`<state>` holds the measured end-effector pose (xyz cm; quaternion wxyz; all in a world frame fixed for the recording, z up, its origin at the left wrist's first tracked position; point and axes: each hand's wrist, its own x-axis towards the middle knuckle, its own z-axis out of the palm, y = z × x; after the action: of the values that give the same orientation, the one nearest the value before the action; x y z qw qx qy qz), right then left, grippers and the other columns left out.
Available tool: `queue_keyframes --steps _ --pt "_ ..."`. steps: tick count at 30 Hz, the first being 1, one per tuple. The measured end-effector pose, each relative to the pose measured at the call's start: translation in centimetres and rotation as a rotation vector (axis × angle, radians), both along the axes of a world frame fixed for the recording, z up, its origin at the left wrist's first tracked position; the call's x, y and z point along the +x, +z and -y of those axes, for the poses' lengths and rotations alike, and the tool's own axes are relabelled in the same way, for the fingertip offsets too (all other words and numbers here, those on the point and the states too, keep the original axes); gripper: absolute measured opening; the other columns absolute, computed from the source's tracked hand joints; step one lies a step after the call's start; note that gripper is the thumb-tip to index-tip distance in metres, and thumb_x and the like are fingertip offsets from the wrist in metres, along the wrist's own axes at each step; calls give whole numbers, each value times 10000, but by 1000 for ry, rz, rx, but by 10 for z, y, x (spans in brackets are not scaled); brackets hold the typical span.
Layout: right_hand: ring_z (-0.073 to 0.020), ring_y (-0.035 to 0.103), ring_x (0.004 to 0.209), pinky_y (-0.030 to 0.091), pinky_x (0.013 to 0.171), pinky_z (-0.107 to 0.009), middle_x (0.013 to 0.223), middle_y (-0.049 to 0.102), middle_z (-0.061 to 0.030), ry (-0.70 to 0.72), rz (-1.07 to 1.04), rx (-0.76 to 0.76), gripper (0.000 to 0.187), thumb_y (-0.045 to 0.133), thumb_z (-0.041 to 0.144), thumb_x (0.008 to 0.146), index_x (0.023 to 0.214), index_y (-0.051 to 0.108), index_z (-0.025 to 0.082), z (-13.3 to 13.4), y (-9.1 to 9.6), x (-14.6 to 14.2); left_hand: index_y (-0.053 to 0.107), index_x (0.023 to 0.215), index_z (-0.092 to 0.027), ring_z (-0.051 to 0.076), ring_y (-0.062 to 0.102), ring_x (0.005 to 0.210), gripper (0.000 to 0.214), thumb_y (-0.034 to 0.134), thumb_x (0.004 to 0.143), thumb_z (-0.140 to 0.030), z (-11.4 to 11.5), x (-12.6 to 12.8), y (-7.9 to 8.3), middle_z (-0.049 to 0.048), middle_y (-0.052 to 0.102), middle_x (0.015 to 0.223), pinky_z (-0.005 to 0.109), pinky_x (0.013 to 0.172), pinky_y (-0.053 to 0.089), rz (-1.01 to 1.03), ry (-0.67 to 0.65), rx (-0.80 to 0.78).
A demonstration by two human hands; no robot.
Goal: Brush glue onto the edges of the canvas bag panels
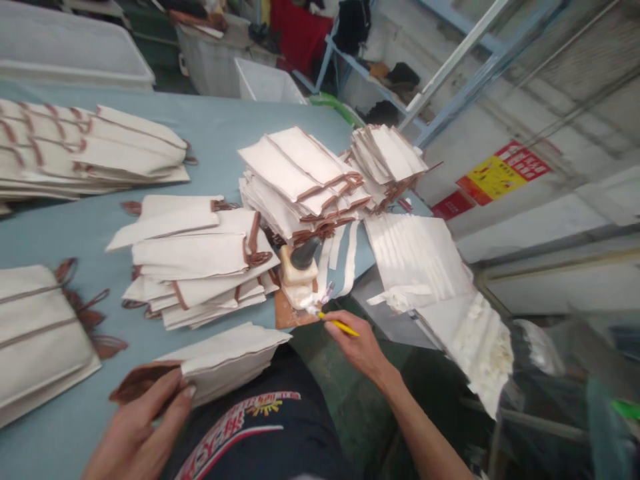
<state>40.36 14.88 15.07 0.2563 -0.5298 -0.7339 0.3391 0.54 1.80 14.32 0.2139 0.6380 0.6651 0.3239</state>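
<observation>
My left hand [150, 417] is closed on a cream fabric piece with brown trim [230, 360], thumb and fingers pinching its brown end, low at the table's front edge. In my right hand [357, 343] is a thin yellow-handled brush [343, 325], its whitish tip at the mouth of a white container [301, 293] smeared with white paste. A black cone-shaped top [305, 253] rises from the block-like pot behind it. Both stand on a brown board [285, 315] at the table's edge.
Stacks of cream pieces with brown edging [195, 257] lie left of the pot, with taller stacks [305, 173] behind. White strips [345, 260] hang near the edge. Layered white sheets [420, 260] extend right, beyond the blue table [215, 127]. White bins [270, 80] stand at the back.
</observation>
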Motion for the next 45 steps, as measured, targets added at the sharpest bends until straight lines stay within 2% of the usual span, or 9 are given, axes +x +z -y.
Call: queue_keyframes --steps 3,6,10,13,19,30,36,40,45 --pt "-155 672 594 552 571 -250 817 789 -27 -189 -208 -5 440 528 546 1201 1129 804 211 2 26 -24 859 1047 -265 214 867 840 307 580 1107 -378 -5 7 43 23 911 1020 238 749 694 140 -17 -82" --pt "-105 527 447 474 463 -200 587 648 50 -455 -728 -162 498 830 711 971 918 784 217 3 63 -67 873 975 -262 214 866 893 307 596 1079 -345 -5 11 71 27 899 996 221 760 686 212 58 -42" --pt "-80 406 349 425 391 -183 429 501 103 -397 -952 -315 572 931 755 844 773 716 230 13 114 -131 856 981 -263 188 838 755 307 569 1088 -290 6 17 87 -1 868 883 198 685 666 201 60 63" --pt "-78 389 328 357 355 -172 395 467 106 -310 -931 -395 609 919 776 847 727 678 229 26 132 -165 787 971 -269 171 810 719 259 572 1114 -258 17 21 90 -27 816 804 188 718 651 98 64 235" --pt "-75 397 367 339 389 -184 433 501 93 -177 -873 -401 581 846 739 938 734 667 225 44 132 -195 620 956 -276 128 660 668 270 563 1053 -30 40 16 86 -59 614 745 188 689 545 6 3 450" --pt "-81 347 392 345 432 -215 432 435 102 -65 -744 -481 583 797 758 941 736 670 227 51 118 -204 655 1061 -253 207 728 827 316 514 1049 30 59 4 79 22 744 875 323 792 582 -147 -18 426" --pt "-81 344 400 308 422 -207 446 436 103 -72 -763 -469 601 782 788 942 746 660 233 48 117 -202 645 1189 -250 202 718 860 365 504 1058 60 62 7 75 13 733 899 318 834 581 -148 -7 455" --pt "-69 317 390 348 442 -208 428 413 111 -3 -735 -526 587 798 748 940 709 648 229 50 120 -200 607 1110 -268 203 699 852 331 463 1082 29 61 8 73 3 679 887 317 822 573 -153 21 450" --pt "-72 325 384 320 423 -202 428 421 109 -90 -734 -462 577 792 754 929 726 653 231 48 121 -198 608 1139 -261 208 701 856 315 525 1073 35 59 9 72 2 686 893 335 829 573 -175 21 459"
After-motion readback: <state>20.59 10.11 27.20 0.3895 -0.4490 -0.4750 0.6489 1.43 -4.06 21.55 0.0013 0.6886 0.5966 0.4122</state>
